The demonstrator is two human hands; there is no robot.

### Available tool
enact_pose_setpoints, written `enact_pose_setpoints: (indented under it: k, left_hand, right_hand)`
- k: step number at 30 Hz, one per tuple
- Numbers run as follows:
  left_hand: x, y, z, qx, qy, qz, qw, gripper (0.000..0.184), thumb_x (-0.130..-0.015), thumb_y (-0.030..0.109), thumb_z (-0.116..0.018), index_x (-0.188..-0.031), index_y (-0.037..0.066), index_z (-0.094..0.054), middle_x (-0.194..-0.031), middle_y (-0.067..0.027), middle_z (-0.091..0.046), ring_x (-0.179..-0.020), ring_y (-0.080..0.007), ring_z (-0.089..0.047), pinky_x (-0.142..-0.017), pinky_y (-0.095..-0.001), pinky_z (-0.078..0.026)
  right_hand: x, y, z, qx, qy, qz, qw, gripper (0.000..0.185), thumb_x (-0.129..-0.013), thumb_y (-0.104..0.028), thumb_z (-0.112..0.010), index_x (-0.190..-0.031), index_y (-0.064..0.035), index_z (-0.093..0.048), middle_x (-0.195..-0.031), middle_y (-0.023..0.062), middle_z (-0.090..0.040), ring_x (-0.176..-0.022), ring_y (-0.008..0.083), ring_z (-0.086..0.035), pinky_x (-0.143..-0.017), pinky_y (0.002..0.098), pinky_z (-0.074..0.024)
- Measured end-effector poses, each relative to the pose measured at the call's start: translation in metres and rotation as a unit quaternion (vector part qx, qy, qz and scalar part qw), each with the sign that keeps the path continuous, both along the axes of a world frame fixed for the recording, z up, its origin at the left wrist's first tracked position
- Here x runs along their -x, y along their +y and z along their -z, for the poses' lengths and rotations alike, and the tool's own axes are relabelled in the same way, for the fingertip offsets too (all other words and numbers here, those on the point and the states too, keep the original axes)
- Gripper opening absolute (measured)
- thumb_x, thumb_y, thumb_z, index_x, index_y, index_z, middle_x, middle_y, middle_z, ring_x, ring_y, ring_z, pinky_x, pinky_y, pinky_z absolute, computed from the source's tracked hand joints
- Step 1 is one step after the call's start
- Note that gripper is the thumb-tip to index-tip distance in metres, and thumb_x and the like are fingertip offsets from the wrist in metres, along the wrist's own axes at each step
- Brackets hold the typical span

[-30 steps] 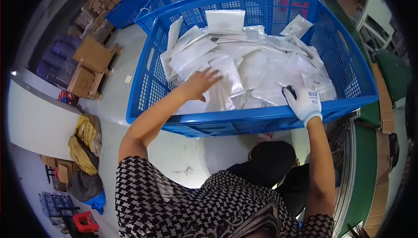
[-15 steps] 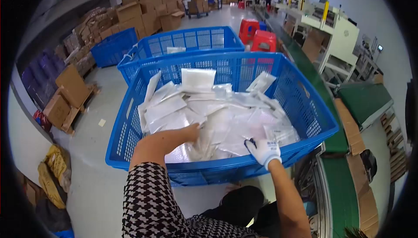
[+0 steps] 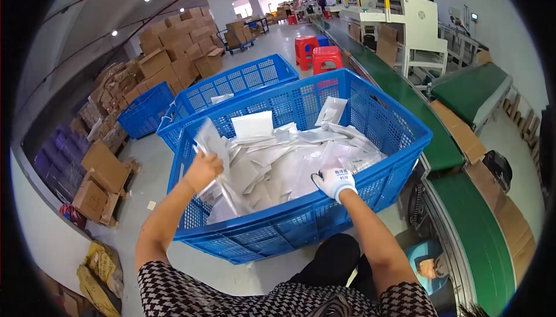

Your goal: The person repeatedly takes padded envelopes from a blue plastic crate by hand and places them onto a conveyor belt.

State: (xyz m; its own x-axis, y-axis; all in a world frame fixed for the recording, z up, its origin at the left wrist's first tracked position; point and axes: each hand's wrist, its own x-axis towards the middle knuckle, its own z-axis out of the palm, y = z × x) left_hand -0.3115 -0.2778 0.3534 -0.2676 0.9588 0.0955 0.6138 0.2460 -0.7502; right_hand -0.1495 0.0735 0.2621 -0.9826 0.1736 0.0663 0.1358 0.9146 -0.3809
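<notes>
My left hand (image 3: pixel 204 171), bare, is closed around a white packet (image 3: pixel 209 137) held upright at the left side of a blue plastic crate (image 3: pixel 260 239). A second packet edge shows just below that hand, and I cannot tell whether it is gripped too. Many flat white packets (image 3: pixel 295 166) lie loosely heaped inside the crate. My right hand (image 3: pixel 337 182) wears a white glove with dark fingertips. It is hooked over the crate's near rim, right of the middle, its fingers curled on the inner side close to the packets and partly hidden.
Another blue crate (image 3: pixel 231 79) stands directly behind, with a further one (image 3: pixel 146 110) to the left. Along the right runs a green conveyor belt (image 3: pixel 469 224), with a white machine (image 3: pixel 421 24) beyond. Red stools (image 3: pixel 328 57) stand behind the crates; stacked cartons (image 3: pixel 174 44) fill the left background.
My left hand has gone from the middle of the heap to the crate's left side, lifting a white packet. My right hand stays at the near rim. The view has turned and tilted.
</notes>
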Motion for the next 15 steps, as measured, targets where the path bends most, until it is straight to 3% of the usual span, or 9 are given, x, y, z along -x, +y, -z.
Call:
enact_pose_setpoints:
  k: [4,6,8,9,10,11,14,15]
  left_hand:
    - [-0.071,0.037,-0.085,-0.136,0.070,0.034,0.988,0.013,-0.072,0.015,-0.058,-0.084,0.013,-0.062,-0.092,-0.0001,-0.054,-0.096,-0.0211,-0.048,-0.086,-0.0399,-0.036]
    - [-0.112,0.058,-0.118,-0.245,0.079,0.108,0.960,0.014,-0.071,0.015,-0.060,-0.085,0.013,-0.062,-0.092,-0.0003,-0.054,-0.094,-0.0208,-0.049,-0.083,-0.0372,-0.037]
    - [-0.149,0.078,-0.135,-0.353,0.086,0.175,0.915,0.015,-0.070,0.015,-0.063,-0.085,0.012,-0.063,-0.092,-0.0005,-0.055,-0.091,-0.0205,-0.049,-0.079,-0.0346,-0.037]
    - [-0.166,0.086,-0.134,-0.377,0.081,0.209,0.899,0.018,-0.069,0.014,-0.064,-0.087,0.012,-0.064,-0.093,-0.0010,-0.056,-0.091,-0.0207,-0.050,-0.079,-0.0340,-0.038]
    - [-0.181,0.093,-0.127,-0.399,0.074,0.242,0.881,0.020,-0.069,0.012,-0.065,-0.089,0.011,-0.065,-0.094,-0.0014,-0.056,-0.091,-0.0210,-0.050,-0.078,-0.0334,-0.039]
    - [-0.192,0.100,-0.115,-0.410,0.080,0.283,0.864,0.017,-0.072,0.012,-0.066,-0.089,0.012,-0.066,-0.092,-0.0019,-0.056,-0.091,-0.0202,-0.049,-0.078,-0.0333,-0.041]
    - [-0.230,0.127,-0.051,-0.448,-0.058,0.341,0.824,0.018,-0.070,0.009,-0.068,-0.088,0.013,-0.068,-0.090,-0.0023,-0.056,-0.087,-0.0201,-0.051,-0.076,-0.0323,-0.044]
    - [-0.242,0.139,-0.022,-0.462,-0.150,0.358,0.797,0.021,-0.069,0.008,-0.069,-0.089,0.012,-0.068,-0.090,-0.0025,-0.056,-0.086,-0.0202,-0.051,-0.076,-0.0318,-0.043]
  right_hand:
    - [-0.013,0.000,-0.004,0.013,0.020,-0.004,1.000,0.047,-0.089,-0.043,-0.038,-0.093,-0.0044,-0.065,-0.093,0.0140,-0.067,-0.083,0.0348,-0.061,-0.076,0.0390,-0.0457]
    - [-0.032,-0.002,0.003,0.225,0.126,-0.032,0.966,0.040,-0.090,-0.036,-0.041,-0.095,-0.0045,-0.065,-0.095,0.0125,-0.066,-0.085,0.0286,-0.061,-0.080,0.0338,-0.0454]
    - [-0.053,-0.002,0.015,0.420,0.221,-0.064,0.878,0.033,-0.091,-0.029,-0.044,-0.097,-0.0047,-0.065,-0.097,0.0111,-0.066,-0.087,0.0224,-0.062,-0.083,0.0286,-0.0451]
    - [-0.068,0.005,0.035,0.565,0.217,-0.062,0.794,0.029,-0.092,-0.026,-0.046,-0.103,-0.0057,-0.063,-0.100,0.0107,-0.065,-0.090,0.0201,-0.060,-0.085,0.0276,-0.0441]
    - [-0.081,0.012,0.052,0.695,0.205,-0.055,0.686,0.027,-0.092,-0.023,-0.047,-0.109,-0.0067,-0.061,-0.103,0.0102,-0.064,-0.093,0.0177,-0.058,-0.087,0.0265,-0.0431]
    - [-0.128,0.004,0.015,0.858,0.131,0.035,0.496,0.033,-0.093,-0.027,-0.048,-0.119,-0.0071,-0.054,-0.110,0.0124,-0.060,-0.097,0.0202,-0.057,-0.090,0.0300,-0.0427]
    - [-0.204,0.016,0.021,0.863,0.210,0.092,0.450,0.037,-0.092,-0.028,-0.048,-0.123,-0.0070,-0.050,-0.113,0.0120,-0.059,-0.100,0.0202,-0.056,-0.092,0.0316,-0.0422]
    - [-0.229,0.032,0.032,0.849,0.219,0.078,0.474,0.036,-0.092,-0.028,-0.049,-0.120,-0.0062,-0.051,-0.111,0.0122,-0.059,-0.098,0.0200,-0.056,-0.090,0.0316,-0.0432]
